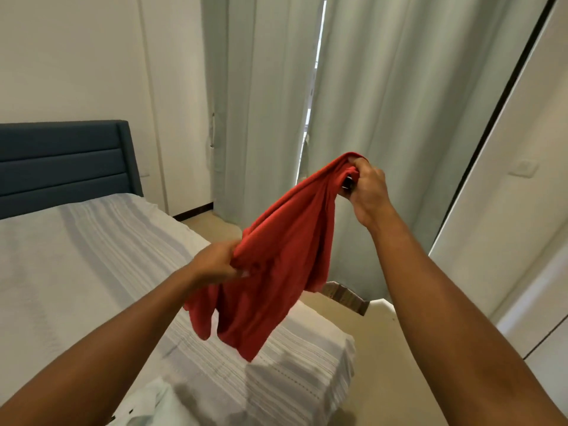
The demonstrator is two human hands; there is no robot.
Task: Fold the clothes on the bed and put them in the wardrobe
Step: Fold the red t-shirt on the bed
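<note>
Pale curtains (261, 103) back the bed (76, 272), and the red garment (285, 256) hangs above its right edge. The garment's long axis slants from the raised right grip (367, 189), clenched on a bunched end, down to the left grip (215, 261), clenched nearer the bed. Laying it flat looks unobstructed. A pale garment (153, 404) lies at the foot edge.

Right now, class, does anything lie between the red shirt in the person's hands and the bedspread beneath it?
Nothing visible does. The left hand and right hand both grip the red shirt, which hangs in the air over the corner of the striped bedspread. A pale garment lies nearer the camera, not under it.
</note>
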